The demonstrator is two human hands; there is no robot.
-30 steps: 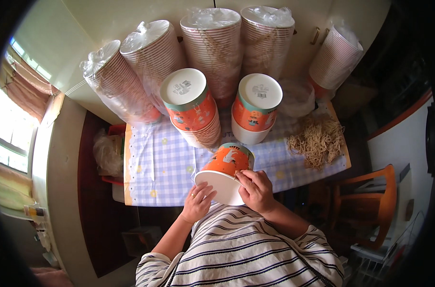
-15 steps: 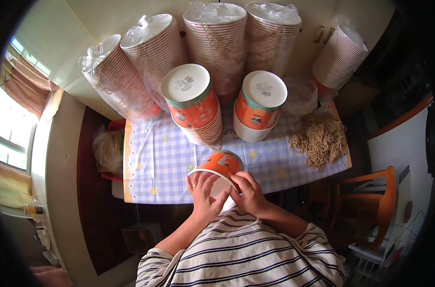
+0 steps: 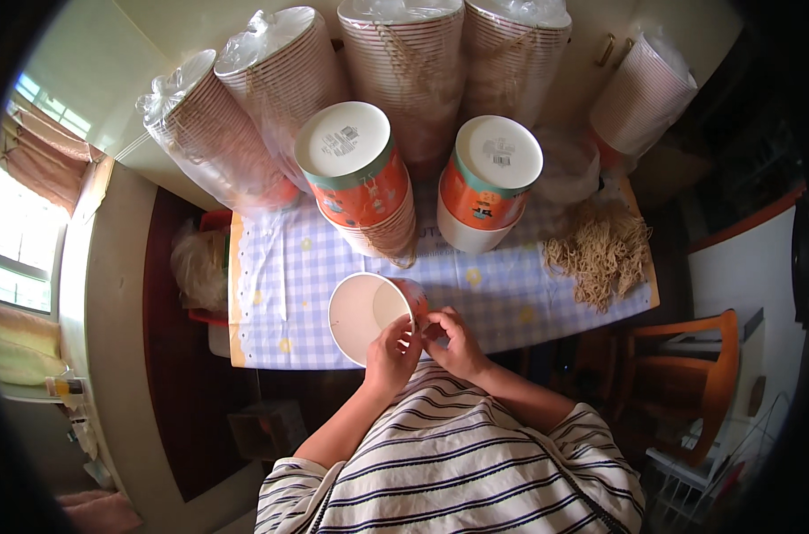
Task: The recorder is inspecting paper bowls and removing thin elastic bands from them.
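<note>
A paper bucket point(image 3: 361, 311), white inside and orange outside, lies tilted at the table's front edge with its mouth toward me. At the right side of its rim, my left hand point(image 3: 392, 358) is closed on the edge. Close beside it, my right hand point(image 3: 458, 345) is pinched against the rim and outer wall; what is between its fingertips is too small to make out. Behind stand two upside-down stacks of the same buckets, a left stack point(image 3: 367, 201) with twine hanging along its side and a right stack point(image 3: 482, 209).
Tall bucket stacks in clear plastic point(image 3: 404, 80) line the back of the table. A heap of beige twine loops point(image 3: 600, 254) lies at the right on the checked tablecloth point(image 3: 302, 303). A wooden chair point(image 3: 716, 383) stands right; a red crate point(image 3: 210, 222) stands left.
The bucket has turned so its mouth faces up and left. My left hand has moved from inside the mouth to the right rim, next to my right hand.
</note>
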